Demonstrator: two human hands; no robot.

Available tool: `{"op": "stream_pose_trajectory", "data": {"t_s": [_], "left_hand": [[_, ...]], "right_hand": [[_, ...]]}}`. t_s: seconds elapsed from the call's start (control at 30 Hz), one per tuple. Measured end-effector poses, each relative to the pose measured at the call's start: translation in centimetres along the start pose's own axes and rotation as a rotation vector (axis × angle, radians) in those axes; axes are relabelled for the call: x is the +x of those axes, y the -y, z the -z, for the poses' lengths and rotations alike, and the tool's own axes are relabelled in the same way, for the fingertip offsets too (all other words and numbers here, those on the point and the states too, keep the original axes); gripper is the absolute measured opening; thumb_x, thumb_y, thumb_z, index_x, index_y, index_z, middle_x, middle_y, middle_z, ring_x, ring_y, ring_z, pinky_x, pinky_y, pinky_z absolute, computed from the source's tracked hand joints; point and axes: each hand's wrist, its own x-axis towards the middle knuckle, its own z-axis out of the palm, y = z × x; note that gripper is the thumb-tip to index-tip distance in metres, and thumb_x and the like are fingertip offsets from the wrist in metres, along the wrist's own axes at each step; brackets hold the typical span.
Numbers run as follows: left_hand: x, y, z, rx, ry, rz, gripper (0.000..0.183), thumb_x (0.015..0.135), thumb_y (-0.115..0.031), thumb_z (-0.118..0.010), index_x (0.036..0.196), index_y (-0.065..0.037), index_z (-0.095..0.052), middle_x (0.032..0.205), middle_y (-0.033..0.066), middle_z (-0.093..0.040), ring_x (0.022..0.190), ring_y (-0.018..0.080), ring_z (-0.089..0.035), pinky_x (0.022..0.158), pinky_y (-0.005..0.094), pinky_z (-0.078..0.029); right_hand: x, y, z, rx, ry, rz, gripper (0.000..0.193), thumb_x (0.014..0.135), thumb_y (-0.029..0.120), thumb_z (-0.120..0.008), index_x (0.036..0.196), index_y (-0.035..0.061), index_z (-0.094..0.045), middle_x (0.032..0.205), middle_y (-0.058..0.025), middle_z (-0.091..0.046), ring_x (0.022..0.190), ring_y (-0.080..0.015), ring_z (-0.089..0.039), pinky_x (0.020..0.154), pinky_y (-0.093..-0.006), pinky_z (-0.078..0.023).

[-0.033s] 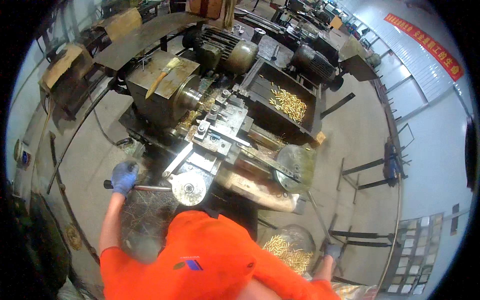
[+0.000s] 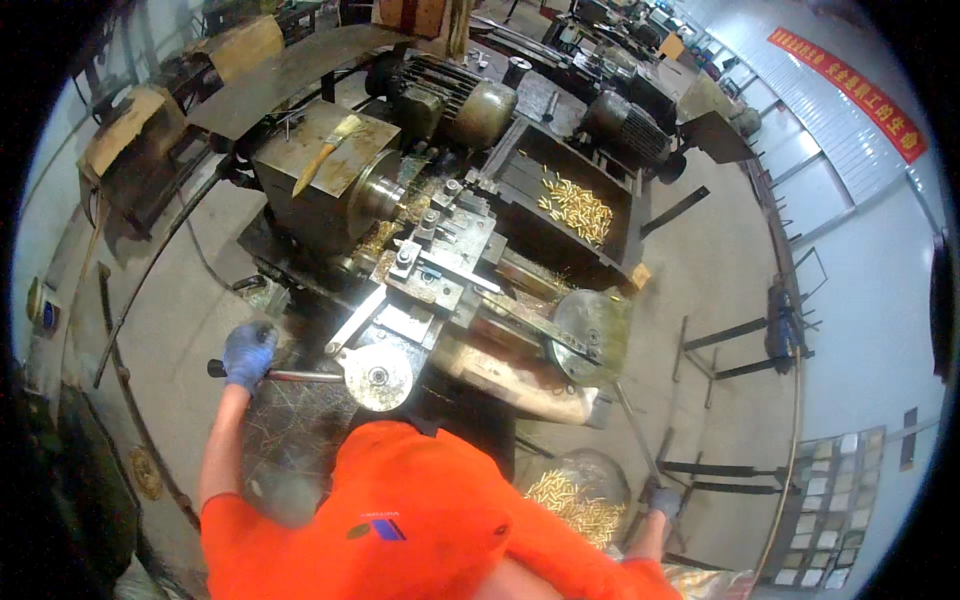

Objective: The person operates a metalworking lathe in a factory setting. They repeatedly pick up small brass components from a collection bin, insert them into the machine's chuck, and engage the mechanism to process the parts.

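My left hand [image 2: 250, 355], in a blue-grey glove, is closed around a metal lever [image 2: 305, 377] with a black end knob. That lever comes out of a round metal hub [image 2: 378, 377] at the front of a small lathe's cross slide [image 2: 440, 270]. At the lower right, my gloved right hand [image 2: 663, 499] is closed around the end of a long thin lever [image 2: 638, 432], which slopes up to a round disc [image 2: 592, 335] on the lathe. The spindle nose [image 2: 385, 196] stands left of the tool posts, with brass chips around it.
A wooden-handled brush [image 2: 322, 162] lies on the headstock [image 2: 300, 150]. Small brass pieces [image 2: 577, 208] fill part of a dark tray behind the slide; more brass pieces [image 2: 575, 505] sit in a round container beside me. Motors [image 2: 485, 110] stand behind. Metal frame legs [image 2: 730, 330] stick out at right.
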Motion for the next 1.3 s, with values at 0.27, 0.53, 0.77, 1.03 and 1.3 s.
{"op": "stream_pose_trajectory", "data": {"t_s": [0.27, 0.53, 0.77, 1.03, 1.3], "left_hand": [[0.6, 0.4, -0.1, -0.003, 0.087, 0.026, 0.024, 0.075, -0.027, -0.060, 0.090, -0.009, -0.066, 0.083, 0.0147, -0.064, 0.079, 0.0308, -0.062, 0.071, 0.0389, -0.048], [0.4, 0.4, 0.1, 0.018, 0.050, 0.001, 0.023, 0.076, -0.026, -0.060, 0.092, -0.011, -0.066, 0.084, 0.0148, -0.064, 0.080, 0.0308, -0.061, 0.072, 0.0392, -0.047], [0.4, 0.2, -0.1, -0.021, 0.053, 0.001, 0.024, 0.075, -0.028, -0.060, 0.092, -0.011, -0.066, 0.086, 0.0144, -0.064, 0.082, 0.0306, -0.061, 0.073, 0.0383, -0.047], [0.3, 0.0, 0.4, 0.018, 0.033, -0.025, 0.024, 0.076, -0.028, -0.059, 0.091, -0.011, -0.066, 0.087, 0.0144, -0.064, 0.081, 0.0311, -0.061, 0.072, 0.0398, -0.047], [0.0, -0.2, 0.7, -0.012, 0.001, -0.036, 0.024, 0.076, -0.028, -0.060, 0.089, -0.009, -0.066, 0.084, 0.0139, -0.064, 0.080, 0.0316, -0.061, 0.071, 0.0405, -0.047]], "right_hand": [[1.5, -2.6, -4.2, -0.036, 0.046, -0.002, 0.045, 0.073, 0.046, -0.056, 0.082, 0.0025, -0.065, 0.084, -0.0200, -0.063, 0.080, -0.0338, -0.063, 0.066, -0.0423, -0.050], [1.4, -2.3, -4.1, -0.022, 0.143, -0.072, 0.050, 0.071, 0.047, -0.058, 0.095, 0.0024, -0.061, 0.089, -0.0214, -0.063, 0.085, -0.0340, -0.062, 0.070, -0.0417, -0.050], [2.7, -5.2, -7.4, -0.122, 0.074, -0.029, 0.031, 0.074, 0.032, -0.055, 0.084, 0.0057, -0.068, 0.092, -0.0155, -0.064, 0.085, -0.0299, -0.063, 0.073, -0.0385, -0.050], [-2.2, -1.2, -0.4, 0.053, 0.090, -0.107, 0.041, 0.069, 0.040, -0.061, 0.081, 0.0013, -0.067, 0.083, -0.0213, -0.063, 0.080, -0.0348, -0.063, 0.070, -0.0408, -0.050], [-3.8, 0.1, 1.0, 0.076, 0.091, -0.148, 0.043, 0.068, 0.042, -0.061, 0.085, 0.0026, -0.067, 0.088, -0.0216, -0.063, 0.084, -0.0356, -0.062, 0.072, -0.0413, -0.050]]}}
